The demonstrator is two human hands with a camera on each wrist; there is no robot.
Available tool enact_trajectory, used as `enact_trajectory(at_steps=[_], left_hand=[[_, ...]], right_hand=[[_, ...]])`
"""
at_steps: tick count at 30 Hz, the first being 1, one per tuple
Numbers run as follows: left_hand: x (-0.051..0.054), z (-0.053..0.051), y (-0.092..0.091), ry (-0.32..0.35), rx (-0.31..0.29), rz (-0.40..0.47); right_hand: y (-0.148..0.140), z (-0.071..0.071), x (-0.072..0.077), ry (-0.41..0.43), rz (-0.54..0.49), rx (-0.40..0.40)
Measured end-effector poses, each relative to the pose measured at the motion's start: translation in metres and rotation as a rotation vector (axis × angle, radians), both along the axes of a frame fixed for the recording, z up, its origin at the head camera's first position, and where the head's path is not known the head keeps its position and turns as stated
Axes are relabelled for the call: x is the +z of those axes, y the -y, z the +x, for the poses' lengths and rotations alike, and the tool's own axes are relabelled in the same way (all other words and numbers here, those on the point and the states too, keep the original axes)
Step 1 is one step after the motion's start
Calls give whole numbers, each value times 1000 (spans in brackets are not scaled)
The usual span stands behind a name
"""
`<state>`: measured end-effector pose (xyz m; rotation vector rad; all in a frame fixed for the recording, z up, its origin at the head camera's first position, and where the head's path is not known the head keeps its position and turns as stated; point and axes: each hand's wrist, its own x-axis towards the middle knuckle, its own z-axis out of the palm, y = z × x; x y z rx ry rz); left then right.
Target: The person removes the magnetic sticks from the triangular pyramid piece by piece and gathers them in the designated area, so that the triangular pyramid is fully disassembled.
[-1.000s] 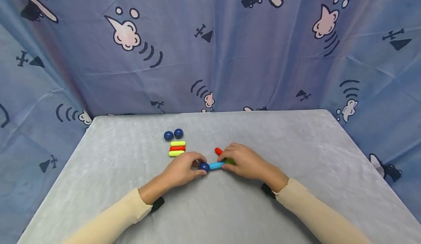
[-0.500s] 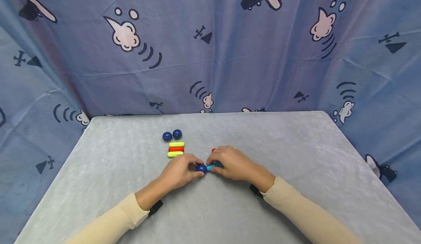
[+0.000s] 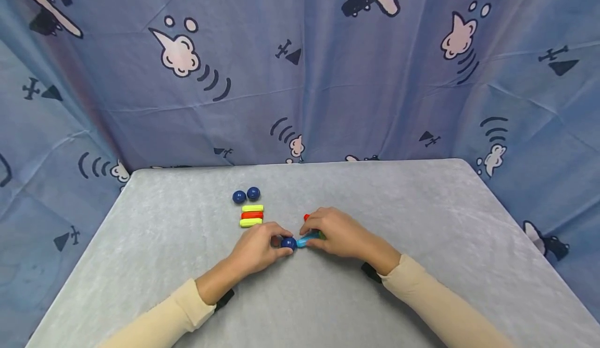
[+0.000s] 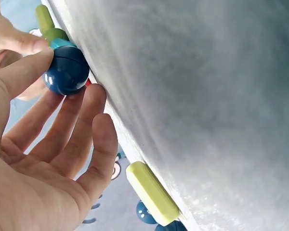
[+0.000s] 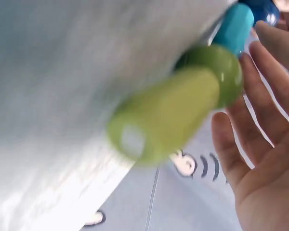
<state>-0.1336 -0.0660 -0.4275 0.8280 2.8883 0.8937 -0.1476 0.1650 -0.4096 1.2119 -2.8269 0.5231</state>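
A dark blue ball [image 3: 288, 243] is pinched between the thumb and fingers of my left hand [image 3: 255, 248]. Right beside it, my right hand [image 3: 342, 234] grips a light blue stick [image 3: 305, 241], whose end meets the ball; whether they are joined I cannot tell. In the right wrist view the light blue stick [image 5: 233, 28] runs into a green ball [image 5: 221, 72], which bears a yellow-green stick [image 5: 168, 113]. A red piece [image 3: 307, 216] pokes out behind my right fingers, mostly hidden. The left wrist view shows the held blue ball [image 4: 66, 70] near my right fingertips.
On the grey-covered table [image 3: 403, 202], two dark blue balls [image 3: 246, 195] sit at the back left. In front of them lie a yellow stick [image 3: 253, 208], a red stick [image 3: 252, 215] and another yellow stick [image 3: 250, 223], side by side. A patterned blue curtain [image 3: 253, 51] hangs behind.
Compared with a second ago, my right hand has shifted left, closer to my left hand, and covers more of the light blue stick. My left hand still pinches the ball.
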Motion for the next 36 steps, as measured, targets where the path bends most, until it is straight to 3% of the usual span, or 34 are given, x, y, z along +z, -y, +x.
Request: enact_trajectory(at_steps=[10, 16, 23, 31, 36], left_hand=[[1, 0, -1, 13, 18, -6], [3, 2, 0, 50, 20, -14], [3, -2, 0, 131, 0, 11], [7, -3, 2, 171, -18, 61], [11, -5, 13, 182, 15, 95]], right_hand=[[-31, 4, 8, 74, 10, -178], [-32, 6, 4, 152, -29, -196], [-34, 4, 2, 180, -47, -208], [-33, 2, 2, 232, -83, -204], [-34, 2, 3, 236, -94, -200]])
